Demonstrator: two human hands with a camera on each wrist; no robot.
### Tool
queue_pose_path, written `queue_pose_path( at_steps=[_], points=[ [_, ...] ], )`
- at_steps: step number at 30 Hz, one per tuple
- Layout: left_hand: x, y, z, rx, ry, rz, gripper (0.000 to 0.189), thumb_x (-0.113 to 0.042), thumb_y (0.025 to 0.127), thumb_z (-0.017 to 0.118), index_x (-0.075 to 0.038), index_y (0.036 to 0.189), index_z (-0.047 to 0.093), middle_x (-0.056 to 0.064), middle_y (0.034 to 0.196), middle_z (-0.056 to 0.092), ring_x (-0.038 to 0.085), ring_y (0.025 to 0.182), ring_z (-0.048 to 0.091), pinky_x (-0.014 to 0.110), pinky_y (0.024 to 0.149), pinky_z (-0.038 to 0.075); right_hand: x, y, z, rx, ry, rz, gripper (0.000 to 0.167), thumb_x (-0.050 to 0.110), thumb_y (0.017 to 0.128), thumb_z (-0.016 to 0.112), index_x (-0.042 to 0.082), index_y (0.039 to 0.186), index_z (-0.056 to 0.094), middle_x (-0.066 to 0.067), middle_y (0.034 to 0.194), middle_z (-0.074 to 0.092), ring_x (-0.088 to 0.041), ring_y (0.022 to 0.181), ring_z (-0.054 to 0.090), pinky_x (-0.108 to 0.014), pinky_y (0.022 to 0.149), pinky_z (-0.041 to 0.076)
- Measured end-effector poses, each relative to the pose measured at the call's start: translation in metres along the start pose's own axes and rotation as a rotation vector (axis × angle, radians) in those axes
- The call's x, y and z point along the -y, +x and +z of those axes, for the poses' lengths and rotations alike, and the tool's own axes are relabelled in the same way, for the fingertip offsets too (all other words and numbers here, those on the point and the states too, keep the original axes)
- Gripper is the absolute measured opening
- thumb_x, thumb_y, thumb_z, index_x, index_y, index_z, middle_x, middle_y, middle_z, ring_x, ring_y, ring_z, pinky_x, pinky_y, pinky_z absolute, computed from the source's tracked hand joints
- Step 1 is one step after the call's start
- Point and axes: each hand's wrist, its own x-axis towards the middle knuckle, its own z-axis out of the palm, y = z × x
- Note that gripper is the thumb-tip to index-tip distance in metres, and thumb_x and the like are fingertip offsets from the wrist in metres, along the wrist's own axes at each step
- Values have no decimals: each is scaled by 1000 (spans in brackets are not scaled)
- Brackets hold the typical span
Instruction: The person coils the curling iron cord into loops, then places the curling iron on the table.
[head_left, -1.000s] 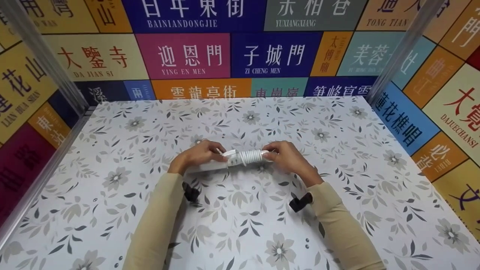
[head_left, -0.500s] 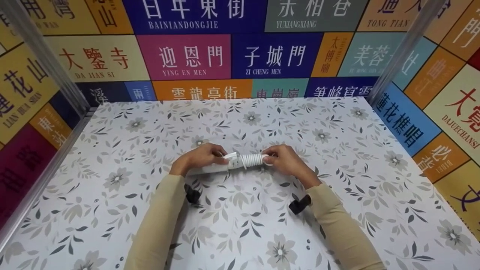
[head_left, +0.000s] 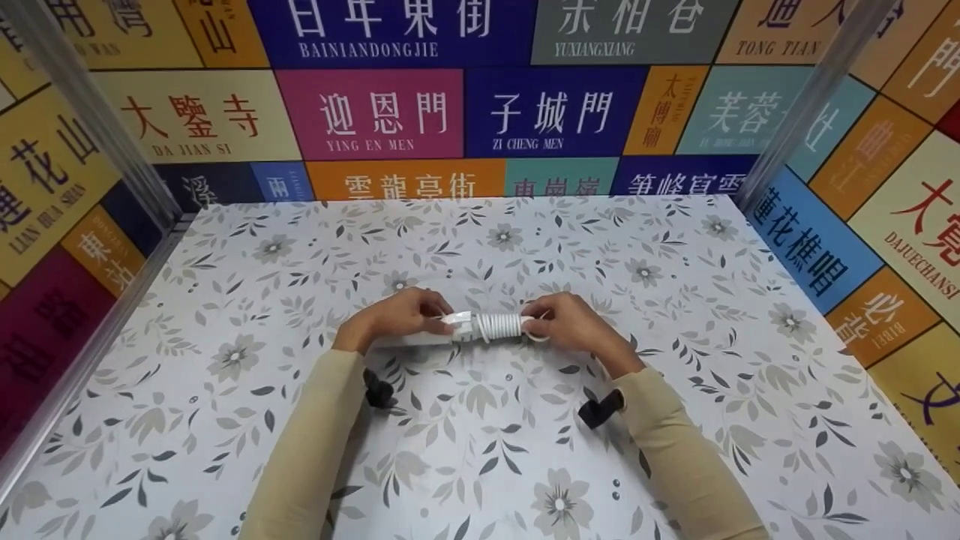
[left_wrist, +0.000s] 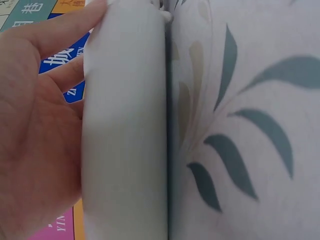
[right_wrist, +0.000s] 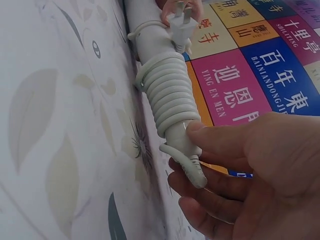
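A long white cylindrical electric appliance (left_wrist: 125, 125) lies crosswise between my hands at mid-table. White cord (head_left: 500, 326) is wound in tight coils around its narrower right part. A two-pin plug (right_wrist: 181, 25) sits against the body at the end of the coils. My left hand (head_left: 401, 313) holds the thicker body beside the plug, thumb and fingers on either side. My right hand (head_left: 566, 324) pinches the slim end just past the coils, where a short stiff cord sleeve (right_wrist: 190, 167) sticks out by the fingers.
A table (head_left: 300, 450) with a grey floral covering lies beneath. Behind it and at both sides rise colourful panels (head_left: 367, 112) with Chinese lettering. Clear upright posts (head_left: 799, 97) stand at the back corners. Black wrist-camera mounts (head_left: 600, 407) hang below both sleeves.
The appliance has come slightly nearer to me and lies more level, its right end lower in the head view. Both hands keep their hold throughout.
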Motion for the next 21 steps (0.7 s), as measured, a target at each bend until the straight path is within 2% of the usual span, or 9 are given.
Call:
queue_pose_path(
  at_steps=[6, 11, 17, 21],
  points=[
    [1, -1, -1, -5, 7, -10, 36, -27, 91, 72, -9, 122, 68, 12, 123, 69, 30, 120, 62, 46, 109, 45, 0, 2, 0, 18, 2, -9, 23, 21, 95, 69, 10, 115, 74, -11, 108, 74, -10, 83, 64, -23, 69, 46],
    [0, -5, -3, 12, 4, -39, 37, -31, 91, 74, -13, 123, 68, 11, 124, 67, 28, 119, 61, 45, 107, 46, -1, -1, -2, 63, 8, -4, 27, 23, 97, 66, 11, 120, 72, -10, 112, 73, -11, 87, 64, -24, 72, 47],
    [2, -15, -14, 11, 45, -84, 45, -44, 94, 67, -16, 130, 65, 11, 127, 66, 28, 117, 61, 47, 104, 47, -5, -4, -12, 127, -13, -19, 39, 29, 100, 61, 9, 134, 63, -14, 127, 68, -23, 106, 67, -33, 87, 50],
    [3, -22, -25, -67, 105, -164, 54, -50, 98, 58, -14, 138, 57, 16, 135, 61, 32, 118, 61, 50, 107, 44, -8, -2, -24, 139, -58, -46, 48, 32, 102, 57, 6, 143, 54, -19, 139, 60, -34, 123, 61, -47, 101, 48]
  ],
)
